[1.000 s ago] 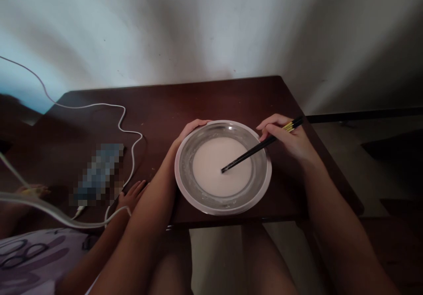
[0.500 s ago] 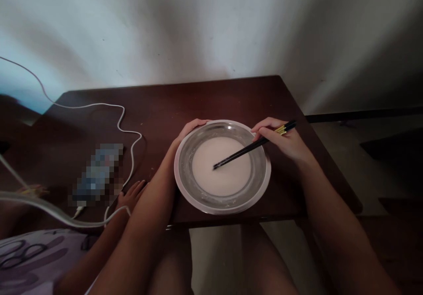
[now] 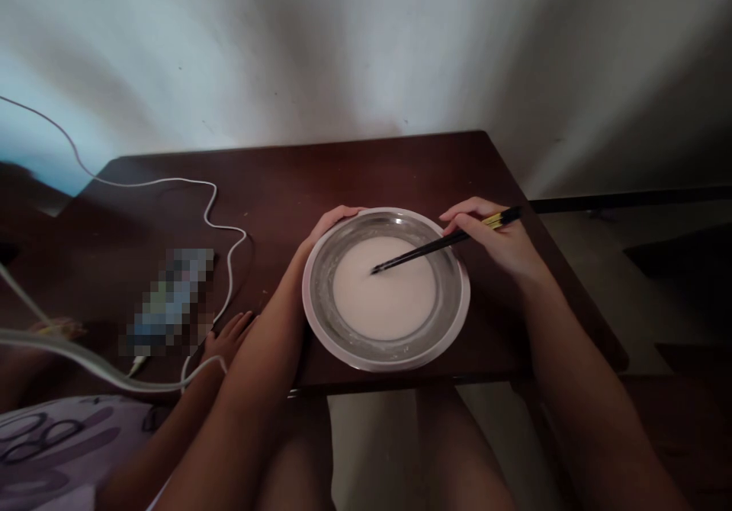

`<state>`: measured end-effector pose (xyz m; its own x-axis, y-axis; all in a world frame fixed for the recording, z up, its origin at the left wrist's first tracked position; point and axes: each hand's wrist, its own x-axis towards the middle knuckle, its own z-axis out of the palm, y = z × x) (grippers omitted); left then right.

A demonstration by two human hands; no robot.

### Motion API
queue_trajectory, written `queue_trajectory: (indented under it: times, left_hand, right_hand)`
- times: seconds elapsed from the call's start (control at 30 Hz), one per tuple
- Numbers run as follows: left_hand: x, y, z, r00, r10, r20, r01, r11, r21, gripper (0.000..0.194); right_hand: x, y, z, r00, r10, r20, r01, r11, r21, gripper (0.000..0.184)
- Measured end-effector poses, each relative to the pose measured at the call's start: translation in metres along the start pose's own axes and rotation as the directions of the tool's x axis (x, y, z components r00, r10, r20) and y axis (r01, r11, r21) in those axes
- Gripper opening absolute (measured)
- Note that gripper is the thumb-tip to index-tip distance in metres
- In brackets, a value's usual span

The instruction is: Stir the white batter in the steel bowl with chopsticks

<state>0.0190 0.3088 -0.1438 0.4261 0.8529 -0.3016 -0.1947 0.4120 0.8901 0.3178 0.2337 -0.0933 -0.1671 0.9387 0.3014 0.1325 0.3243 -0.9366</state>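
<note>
A wide metal bowl (image 3: 324,290) stands at the front edge of the table, with a milky white liquid (image 3: 389,305) in its bottom. My left hand (image 3: 332,221) wraps round the bowl's far left rim, its fingers partly hidden behind it. Above the right rim, my right hand (image 3: 495,240) pinches black chopsticks (image 3: 423,250) with gold bands near the top. They slant down to the left, and their tips meet the liquid left of its middle.
The dark brown table (image 3: 366,175) backs onto a pale wall (image 3: 366,53). To the left lie a blurred-out phone (image 3: 171,297) and a white cable (image 3: 229,267). Another person's hand (image 3: 232,335) rests beside my left forearm, and that person's printed shirt (image 3: 62,442) shows at lower left.
The chopstick tips have moved away from me, toward the far side of the liquid. My right hand has shifted slightly right. My left hand and the bowl have stayed almost still.
</note>
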Motion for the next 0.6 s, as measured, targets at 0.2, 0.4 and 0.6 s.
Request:
queue_trajectory:
  times: [0.2, 0.4, 0.6]
  left_hand:
    - [-0.002, 0.0, 0.002, 1.0, 0.013, 0.002, -0.013, 1.0, 0.02, 0.023]
    - [-0.003, 0.002, 0.004, 1.0, 0.02, 0.024, -0.021, 0.999, 0.028, 0.022]
    - [-0.003, 0.001, 0.002, 0.999, 0.013, 0.031, -0.014, 1.0, 0.021, 0.025]
  right_hand:
    - [0.001, 0.005, -0.006, 0.999, -0.007, -0.052, 0.01, 0.998, 0.059, 0.011]
    - [0.0, 0.001, 0.001, 1.0, -0.008, -0.007, 0.008, 1.0, 0.011, 0.01]
    - [0.003, 0.007, -0.008, 0.993, 0.001, -0.116, 0.005, 0.999, 0.047, 0.011]
